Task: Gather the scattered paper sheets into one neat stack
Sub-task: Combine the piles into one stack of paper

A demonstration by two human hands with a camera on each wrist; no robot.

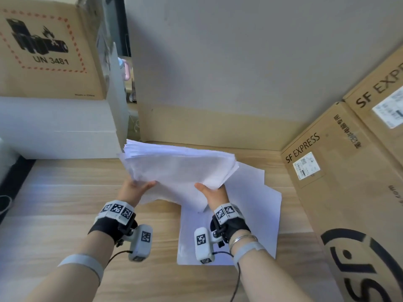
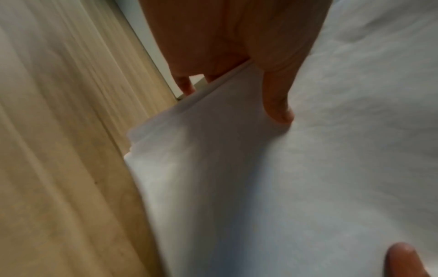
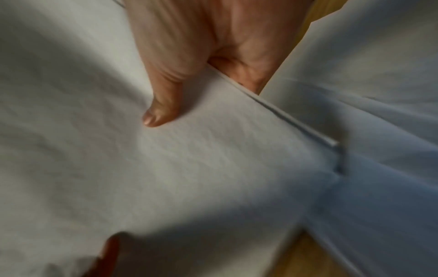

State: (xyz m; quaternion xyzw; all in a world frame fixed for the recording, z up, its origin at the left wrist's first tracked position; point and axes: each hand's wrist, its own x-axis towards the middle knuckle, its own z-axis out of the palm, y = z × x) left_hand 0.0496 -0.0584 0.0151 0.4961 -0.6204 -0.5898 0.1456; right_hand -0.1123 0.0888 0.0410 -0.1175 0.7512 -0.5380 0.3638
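Observation:
A thick bundle of white paper sheets (image 1: 178, 164) is held up off the wooden table (image 1: 65, 203), its far edges fanned and uneven. My left hand (image 1: 136, 185) grips its near-left edge, thumb on top, fingers underneath. My right hand (image 1: 210, 191) grips the near-right corner the same way. In the left wrist view my thumb (image 2: 277, 105) presses on the bundle (image 2: 284, 178). In the right wrist view my thumb (image 3: 161, 112) lies on the top sheet (image 3: 166, 168). A few loose sheets (image 1: 246, 210) lie flat on the table under and right of the bundle.
Cardboard boxes marked SF EXPRESS (image 1: 340, 171) line the right side. A large cardboard box (image 1: 45, 49) sits on a white box (image 1: 56, 127) at the left. A wall (image 1: 239, 62) closes the back. Bare wood shows at the near left.

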